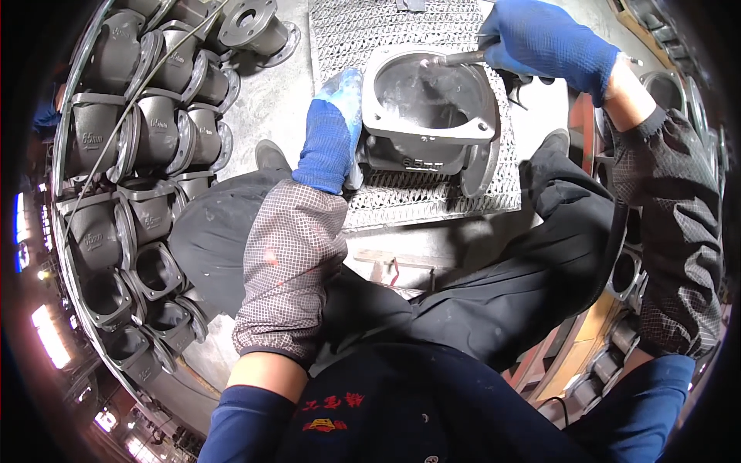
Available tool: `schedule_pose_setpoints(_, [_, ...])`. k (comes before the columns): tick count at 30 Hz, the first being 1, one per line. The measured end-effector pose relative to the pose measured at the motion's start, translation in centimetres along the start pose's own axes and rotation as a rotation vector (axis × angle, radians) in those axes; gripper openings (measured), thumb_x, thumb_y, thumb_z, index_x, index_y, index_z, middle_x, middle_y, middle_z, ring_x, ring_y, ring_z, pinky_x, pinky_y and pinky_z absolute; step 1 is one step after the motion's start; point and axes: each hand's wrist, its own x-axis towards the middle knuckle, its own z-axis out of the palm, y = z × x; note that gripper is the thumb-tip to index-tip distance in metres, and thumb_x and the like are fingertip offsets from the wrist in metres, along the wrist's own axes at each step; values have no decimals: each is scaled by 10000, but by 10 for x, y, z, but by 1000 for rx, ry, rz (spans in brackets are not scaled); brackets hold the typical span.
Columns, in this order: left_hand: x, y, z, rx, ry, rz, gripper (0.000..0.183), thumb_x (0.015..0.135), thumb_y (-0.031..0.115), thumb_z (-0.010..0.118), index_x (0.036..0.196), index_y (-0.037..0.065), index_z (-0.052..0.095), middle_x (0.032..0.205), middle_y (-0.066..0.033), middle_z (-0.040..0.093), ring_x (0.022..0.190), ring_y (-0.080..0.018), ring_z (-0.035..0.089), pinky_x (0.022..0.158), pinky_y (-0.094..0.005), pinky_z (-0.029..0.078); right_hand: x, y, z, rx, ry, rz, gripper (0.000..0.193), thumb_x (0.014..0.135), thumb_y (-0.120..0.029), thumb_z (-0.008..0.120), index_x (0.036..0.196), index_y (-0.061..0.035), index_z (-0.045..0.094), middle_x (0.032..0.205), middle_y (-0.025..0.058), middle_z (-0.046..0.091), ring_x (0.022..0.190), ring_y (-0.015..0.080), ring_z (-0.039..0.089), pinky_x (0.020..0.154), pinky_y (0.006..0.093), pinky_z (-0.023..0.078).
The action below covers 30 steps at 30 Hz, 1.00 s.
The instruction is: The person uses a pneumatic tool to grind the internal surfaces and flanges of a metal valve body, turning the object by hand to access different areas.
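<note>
A grey cast-metal valve body (424,147) with a square flanged opening on top sits on a textured metal-mesh work surface (401,202) in front of me. My left hand (330,127), in a blue glove, is closed round the flange on its left side. In my blue-gloved right hand (544,46), at the opening's far right corner, is a slim rod-shaped grinding tool (465,58). The tool's shaft crosses the rim and its tip (434,62) is over the cavity, near the far inner wall. My glove hides most of its body.
Rows of similar grey valve bodies (158,127) are stacked on the left. One flanged casting (251,27) lies at the far left of the mesh. More castings (624,270) stand on the right beside red framing (532,359). My knees flank the work surface.
</note>
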Motion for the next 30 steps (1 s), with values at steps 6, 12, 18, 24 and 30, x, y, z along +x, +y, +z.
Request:
schedule_pose_setpoints(6, [-5, 10, 2, 101, 7, -83, 363, 958, 277, 388, 1016, -31, 570, 874, -121, 624, 741, -182, 604, 670, -294, 482, -1, 0, -2, 41, -25, 45, 151, 686, -143, 562, 712, -66, 688, 613, 121, 623, 537, 269, 596, 541, 375, 481])
schedule_pose_setpoints(12, [0, 1, -1, 188, -9, 77, 364, 959, 270, 382, 1020, -39, 564, 879, -133, 622, 781, -210, 602, 709, -309, 478, -2, -3, -3, 88, -60, 97, 153, 699, -150, 564, 732, -71, 691, 614, 119, 624, 537, 263, 598, 543, 372, 482])
schedule_pose_setpoints(18, [-1, 4, 2, 115, -18, 91, 366, 958, 264, 388, 1035, -43, 572, 920, -141, 623, 802, -209, 602, 723, -308, 474, -5, 1, -2, 127, -68, 121, 159, 727, -158, 567, 773, -62, 686, 616, 114, 625, 538, 239, 603, 535, 352, 486])
schedule_pose_setpoints(24, [3, -4, -2, 152, -4, 145, 368, 959, 265, 391, 1031, -47, 574, 926, -134, 624, 813, -203, 605, 736, -306, 477, -5, 1, 2, 132, -63, 104, 167, 748, -156, 564, 803, -49, 678, 626, 113, 629, 541, 223, 609, 526, 339, 493])
schedule_pose_setpoints(30, [-6, 14, 3, 98, 11, -224, 364, 959, 254, 396, 1066, -47, 571, 926, -130, 630, 776, -188, 608, 705, -287, 483, -4, 5, 7, 139, -68, 97, 175, 770, -155, 560, 834, -35, 670, 635, 113, 634, 543, 208, 614, 516, 326, 499])
